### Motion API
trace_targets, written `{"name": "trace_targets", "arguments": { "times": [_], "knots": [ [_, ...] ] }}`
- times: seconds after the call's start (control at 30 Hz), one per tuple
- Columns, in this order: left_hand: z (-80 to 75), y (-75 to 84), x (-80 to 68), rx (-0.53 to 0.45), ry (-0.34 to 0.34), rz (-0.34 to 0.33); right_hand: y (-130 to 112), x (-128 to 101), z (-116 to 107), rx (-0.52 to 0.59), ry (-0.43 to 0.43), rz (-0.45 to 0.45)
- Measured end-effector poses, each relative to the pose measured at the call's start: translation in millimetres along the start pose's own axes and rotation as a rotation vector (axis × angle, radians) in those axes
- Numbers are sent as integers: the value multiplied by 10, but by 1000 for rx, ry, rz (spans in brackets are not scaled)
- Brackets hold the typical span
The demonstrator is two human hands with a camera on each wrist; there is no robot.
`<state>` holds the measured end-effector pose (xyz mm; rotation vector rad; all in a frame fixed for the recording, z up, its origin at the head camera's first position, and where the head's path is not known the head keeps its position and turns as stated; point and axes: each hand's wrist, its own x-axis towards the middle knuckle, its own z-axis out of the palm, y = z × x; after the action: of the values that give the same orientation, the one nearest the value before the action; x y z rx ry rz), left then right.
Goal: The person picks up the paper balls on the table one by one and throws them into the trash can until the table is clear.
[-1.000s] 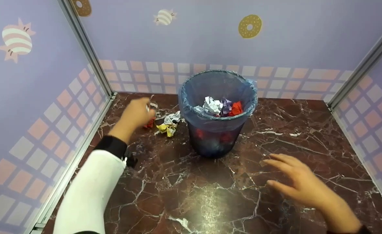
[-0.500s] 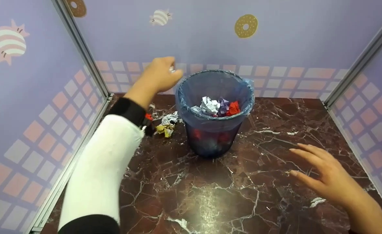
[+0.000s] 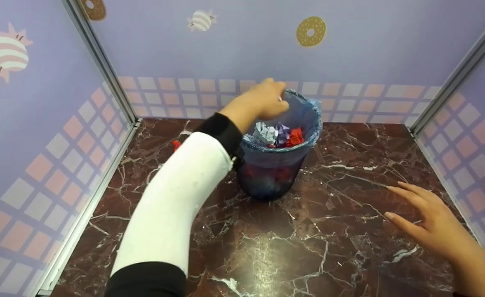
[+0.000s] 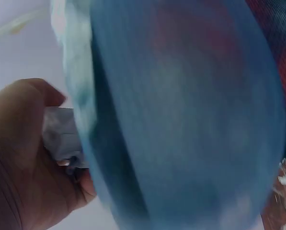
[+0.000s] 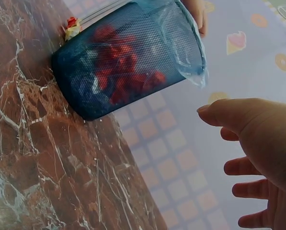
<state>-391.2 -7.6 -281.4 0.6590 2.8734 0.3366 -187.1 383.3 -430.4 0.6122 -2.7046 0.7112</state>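
Observation:
My left hand (image 3: 263, 101) is over the left part of the bin's mouth and holds a crumpled white paper ball (image 4: 63, 134), mostly hidden by the fingers in the head view. The mesh waste bin (image 5: 119, 67) is lined with a blue plastic bag (image 3: 308, 111). Inside it lie a white paper ball (image 3: 264, 133), a purple paper ball (image 3: 282, 134) and a red paper ball (image 3: 295, 137), with more red paper showing through the mesh. My right hand (image 3: 432, 222), fingers spread and holding nothing, hovers over the right side of the table.
On the marbled table (image 3: 308, 247), a red paper piece (image 3: 176, 145) peeks out behind my left sleeve (image 3: 172, 198). A yellow paper piece (image 5: 73, 32) lies beside the bin in the right wrist view. Printed panels (image 3: 349, 41) enclose the table at the back and sides.
My left hand has risen from the paper pieces left of the bin and moved right over its mouth with the white paper ball. My right hand has shifted to the right.

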Motion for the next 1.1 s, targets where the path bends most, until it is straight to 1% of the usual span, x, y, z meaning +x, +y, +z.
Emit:
{"name": "trace_targets", "arguments": {
  "times": [0.13,0.23,0.3,0.4,0.53,0.67,0.8,0.9,1.0,1.1],
  "knots": [
    [55,165,46,38,-55,5,8,-30,8,3,3,-2],
    [95,224,71,37,-61,7,1,-42,17,13,0,3],
    [126,240,90,30,-48,9,-6,-51,21,20,-2,7],
    [172,247,122,29,-6,18,-14,-65,29,20,-3,10],
    [212,258,163,55,51,27,-26,-73,46,13,-4,10],
    [213,262,175,66,62,25,-50,-64,70,21,-15,9],
    [163,221,157,77,77,18,-87,-50,87,37,-27,20],
    [93,150,137,92,105,13,-115,-33,94,38,-26,15],
    [8,40,101,106,129,-2,-147,0,98,27,-23,-5],
    [-88,-112,33,100,159,-31,-195,54,105,20,-28,-21]
  ]
}}
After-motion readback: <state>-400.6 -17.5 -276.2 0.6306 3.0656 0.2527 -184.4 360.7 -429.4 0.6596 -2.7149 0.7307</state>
